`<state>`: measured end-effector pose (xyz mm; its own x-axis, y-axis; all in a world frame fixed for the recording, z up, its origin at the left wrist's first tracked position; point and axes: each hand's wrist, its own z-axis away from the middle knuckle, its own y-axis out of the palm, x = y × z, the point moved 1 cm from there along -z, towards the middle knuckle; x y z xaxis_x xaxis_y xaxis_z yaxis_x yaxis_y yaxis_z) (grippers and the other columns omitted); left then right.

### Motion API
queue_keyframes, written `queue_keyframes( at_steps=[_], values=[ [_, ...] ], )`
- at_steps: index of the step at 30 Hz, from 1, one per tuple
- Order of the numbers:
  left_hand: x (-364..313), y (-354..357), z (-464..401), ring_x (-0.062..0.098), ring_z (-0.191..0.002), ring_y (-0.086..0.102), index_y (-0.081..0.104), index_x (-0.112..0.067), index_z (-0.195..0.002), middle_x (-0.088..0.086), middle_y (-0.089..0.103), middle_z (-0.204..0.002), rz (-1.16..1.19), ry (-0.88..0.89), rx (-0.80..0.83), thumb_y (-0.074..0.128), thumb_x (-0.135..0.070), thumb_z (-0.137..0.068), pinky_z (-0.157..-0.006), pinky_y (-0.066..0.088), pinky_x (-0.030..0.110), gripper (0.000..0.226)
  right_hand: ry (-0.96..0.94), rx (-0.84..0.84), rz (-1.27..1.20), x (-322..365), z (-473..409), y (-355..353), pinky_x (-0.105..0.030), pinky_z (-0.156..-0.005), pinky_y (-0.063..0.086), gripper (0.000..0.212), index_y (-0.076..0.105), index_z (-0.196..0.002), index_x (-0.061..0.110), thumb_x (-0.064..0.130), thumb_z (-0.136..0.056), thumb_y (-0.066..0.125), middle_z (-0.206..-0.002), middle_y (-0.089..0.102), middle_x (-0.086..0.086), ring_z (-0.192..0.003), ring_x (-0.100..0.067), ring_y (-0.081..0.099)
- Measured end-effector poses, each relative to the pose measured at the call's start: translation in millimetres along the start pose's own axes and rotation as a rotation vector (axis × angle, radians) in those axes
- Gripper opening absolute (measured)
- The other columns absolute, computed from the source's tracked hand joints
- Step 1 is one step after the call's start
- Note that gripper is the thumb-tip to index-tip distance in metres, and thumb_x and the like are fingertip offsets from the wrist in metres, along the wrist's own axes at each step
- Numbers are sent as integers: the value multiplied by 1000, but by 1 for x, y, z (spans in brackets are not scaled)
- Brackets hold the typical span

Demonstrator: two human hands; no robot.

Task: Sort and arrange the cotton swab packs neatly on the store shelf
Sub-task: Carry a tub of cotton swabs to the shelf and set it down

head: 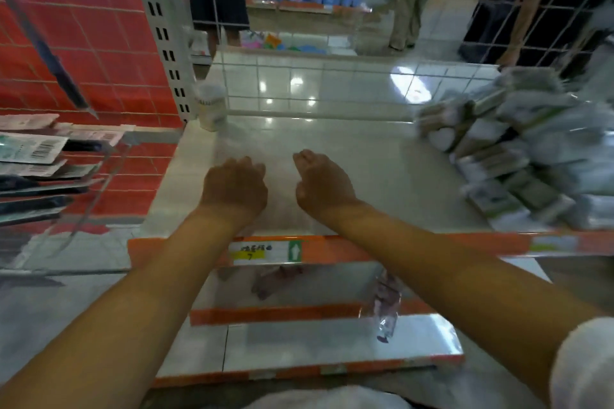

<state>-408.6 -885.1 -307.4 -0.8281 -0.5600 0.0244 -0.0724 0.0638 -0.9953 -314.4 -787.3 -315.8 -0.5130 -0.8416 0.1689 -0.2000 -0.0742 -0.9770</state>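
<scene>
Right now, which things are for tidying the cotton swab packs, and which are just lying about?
For the job:
heap of pale plastic-wrapped cotton swab packs
white shelf with orange front edge
left hand, right hand

Just lying about:
small white round tub
flat barcoded packets
crinkled clear wrapper

Swab packs (518, 149) crowding shelf (349, 156) right

Even, fairly bright indoor light from overhead — ceiling lamps glare as white patches on the glossy floor tiles (332, 83). Motion blur smears the cotton swab packs (518, 146) at right. Wide-angle distortion bends the shelf upright (159, 26) and edges — the background aisle is soft.
</scene>
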Motion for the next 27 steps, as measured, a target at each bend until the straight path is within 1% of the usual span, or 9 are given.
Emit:
queue_keyframes(
  at_steps=[3,5,7,13,15,18,20,24,27],
  values=[
    [-39,-2,1,26,-113,48,50,-16,-119,6,52,-119,7,22,-4,38,-22,-95,-86,40,35,28,47,90,-13,-25,21,-14,-36,-101,37,55,30,-142,11,15,-90,47,-143,36,-6,-127,-27,38],
    [-62,-4,2,27,-111,48,52,-15,-117,7,53,-116,27,30,-13,39,-22,-95,-84,40,35,27,51,114,-36,-41,34,-24,-34,-103,33,57,24,-145,14,19,-92,45,-148,30,-2,-131,-24,33],
    [-83,-5,3,28,-110,48,52,-14,-118,7,53,-117,36,35,-9,40,-22,-95,-84,39,35,28,26,112,-52,-56,49,-32,-32,-102,33,56,23,-145,14,20,-94,44,-149,29,-3,-131,-24,33],
    [-139,-10,7,28,-107,49,53,-13,-119,8,54,-117,25,100,-65,38,-24,-95,-80,39,34,30,7,29,-68,-103,89,-48,-30,-102,29,53,27,-145,14,21,-95,43,-149,30,-5,-132,-22,32],
    [-156,-12,8,29,-104,51,56,-11,-117,10,56,-114,44,134,-119,37,-24,-95,-78,40,35,32,14,-8,-70,-118,100,-53,-31,-101,30,50,31,-143,13,20,-95,44,-145,36,-6,-129,-23,35],
    [-183,-16,8,38,-88,57,65,-2,-100,18,62,-95,170,229,-231,45,-18,-88,-67,42,38,28,30,-52,-56,-140,115,-60,-33,-97,36,45,39,-137,10,18,-93,45,-138,44,-8,-123,-25,42],
    [-201,-21,8,39,-80,59,66,0,-92,19,63,-86,189,289,-293,49,-15,-84,-61,42,38,25,46,-84,-58,-156,122,-66,-36,-95,38,45,41,-136,9,17,-92,46,-137,46,-9,-122,-26,43],
    [-237,-30,2,33,-99,52,62,-7,-110,13,60,-106,164,284,-256,45,-21,-91,-69,36,34,28,137,-165,-93,-194,137,-80,-35,-93,39,46,43,-136,9,16,-90,49,-137,47,-10,-122,-28,44],
    [-260,-33,-6,30,-101,51,60,-10,-113,10,58,-110,139,322,-265,42,-23,-92,-73,38,35,30,194,-260,-125,-221,147,-90,-39,-83,47,39,54,-124,6,15,-86,53,-123,57,-15,-110,-34,52]
  ],
)
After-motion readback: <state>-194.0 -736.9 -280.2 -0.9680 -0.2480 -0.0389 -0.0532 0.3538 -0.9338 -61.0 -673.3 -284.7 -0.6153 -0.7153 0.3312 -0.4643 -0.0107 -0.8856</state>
